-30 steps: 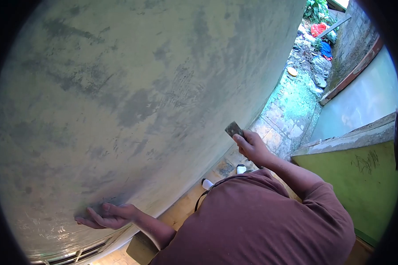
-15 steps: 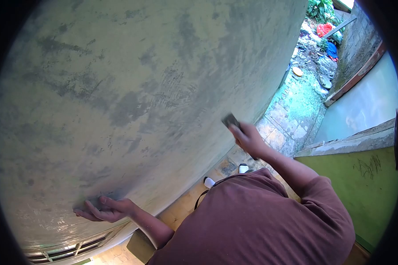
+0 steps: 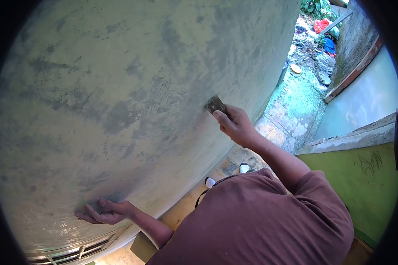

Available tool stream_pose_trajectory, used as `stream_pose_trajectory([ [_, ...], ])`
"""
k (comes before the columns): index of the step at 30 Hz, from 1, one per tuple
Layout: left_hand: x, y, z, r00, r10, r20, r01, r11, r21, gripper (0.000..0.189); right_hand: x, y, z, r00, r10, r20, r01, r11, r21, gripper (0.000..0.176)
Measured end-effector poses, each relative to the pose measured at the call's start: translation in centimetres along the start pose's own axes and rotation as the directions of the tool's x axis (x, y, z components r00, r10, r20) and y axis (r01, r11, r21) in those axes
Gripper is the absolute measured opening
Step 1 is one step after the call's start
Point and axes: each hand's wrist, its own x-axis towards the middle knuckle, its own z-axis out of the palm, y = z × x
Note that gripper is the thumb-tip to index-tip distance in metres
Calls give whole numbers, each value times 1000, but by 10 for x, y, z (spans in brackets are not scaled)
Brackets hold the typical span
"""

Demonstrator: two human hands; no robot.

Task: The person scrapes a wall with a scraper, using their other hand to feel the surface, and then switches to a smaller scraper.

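In my right hand [image 3: 236,126] is a scraper [image 3: 215,105] with a flat, dirty, dark blade, my fingers closed round it and the thumb along its near side. The blade's end is right at the patchy wall [image 3: 159,119], which is pale and mottled with dark grey smears and scuffs. Lower left, my left hand [image 3: 105,212] is beside the same wall, palm turned upward. Its fingers are loosely bent and apart, with nothing seen in them, and a shadow lies on the wall behind it.
Below me a tiled walkway [image 3: 278,128] runs off to littered ground with a red bag [image 3: 321,25] and a blue cloth-like item [image 3: 329,45]. On the right stand a green panel [image 3: 362,190] and a block wall [image 3: 356,39]. A slatted opening [image 3: 70,254] lies at lower left.
My right hand has moved up and left with the scraper, bringing its blade to the wall and its flat face into view. My left hand has hardly moved.
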Motion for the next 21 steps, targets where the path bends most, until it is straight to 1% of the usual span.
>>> stream_pose_trajectory([
  [1, -1, -1, 1, 1000, -3, -11, 3, 1000, -12, 30, -7, -15, 1, 999, 50, -9, -50, 999, 16, 40],
  [2, 0, -2, 1, 1000, -4, -19, 3, 1000, -24, 30, -13, -10, 2, 999, 47, -9, -47, 999, 22, 40],
  [4, 0, -3, 0, 1000, -9, -13, 9, 1000, -23, 30, -27, 15, -5, 984, 180, 5, -180, 982, -65, 40],
  [5, -2, -3, 0, 1000, -21, -8, 21, 1000, -17, 30, -34, 32, -7, 984, 178, 6, -177, 982, -70, 40],
  [7, 0, -1, 0, 1000, -18, -7, 18, 1000, -12, 30, -44, 64, -7, 969, 248, 9, -244, 961, -129, 38],
  [8, 1, 0, 0, 1000, -10, -3, 10, 1000, -15, 30, -36, 52, -4, 969, 247, 11, -244, 961, -129, 38],
  [10, 1, -2, -1, 1000, -7, 0, 7, 1000, -12, 30, -12, 25, 5, 997, 81, -3, -81, 995, -65, 38],
  [11, 0, -2, 0, 1000, -6, -4, 6, 1000, -8, 30, -6, 29, 7, 1000, -4, 4, 4, 1000, -7, 38],
  [12, 0, -2, 2, 1000, -9, -8, 8, 1000, -13, 30, -8, 22, 4, 1000, -7, -1, 7, 1000, -11, 38],
  [14, 0, -2, 0, 1000, -14, -8, 14, 999, -35, 30, -21, 8, -1, 982, 187, 21, -186, 981, -58, 41],
  [15, -1, -2, 0, 1000, -13, -2, 13, 999, -42, 30, -30, 14, -4, 981, 193, 15, -192, 980, -55, 41],
  [17, -2, -2, 1, 999, -32, -12, 32, 998, -46, 29, -40, 34, -13, 970, 241, 15, -237, 962, -136, 42],
  [19, 0, -2, 1, 1000, -22, -11, 21, 999, -49, 29, -39, 44, -9, 977, 215, 13, -210, 962, -174, 39],
  [21, 1, -1, 2, 1000, -11, -7, 11, 998, -55, 29, -29, 41, -6, 982, 191, 9, -185, 960, -210, 36],
])
